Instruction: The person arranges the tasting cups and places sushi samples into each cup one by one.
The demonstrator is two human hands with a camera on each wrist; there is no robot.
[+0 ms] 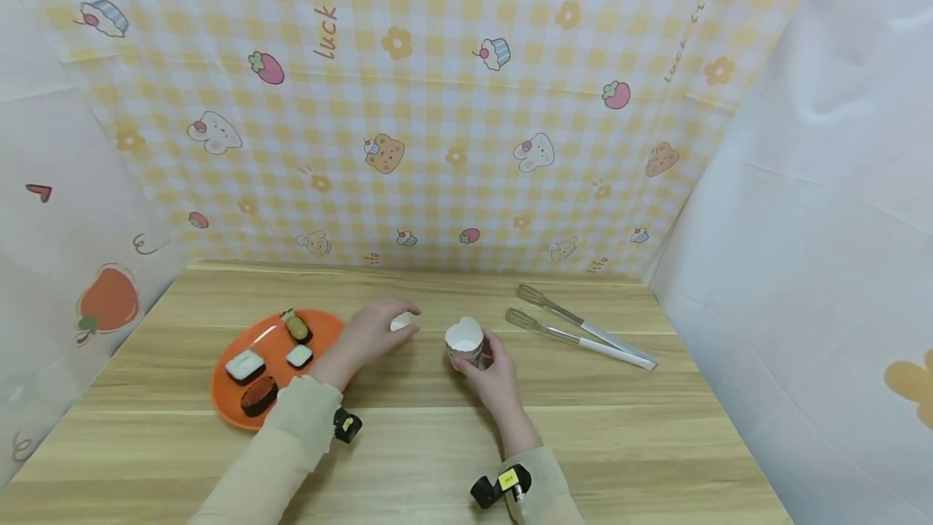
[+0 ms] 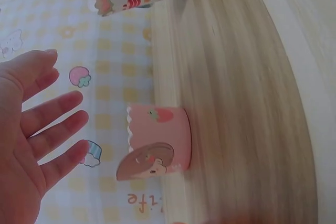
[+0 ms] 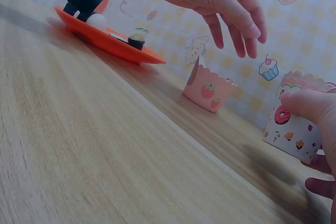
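White cup (image 3: 290,125) in right grip (image 1: 492,375), pink cup (image 2: 159,136) apart.

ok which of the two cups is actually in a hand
The white cup with the doughnut print: the right hand grips it. The pink strawberry cup stands on the table, apart from the left hand.

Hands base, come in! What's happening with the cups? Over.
Left hand open, above pink cup. Right hand grips white cup. Tongs right of both hands, seemingly out of the way.
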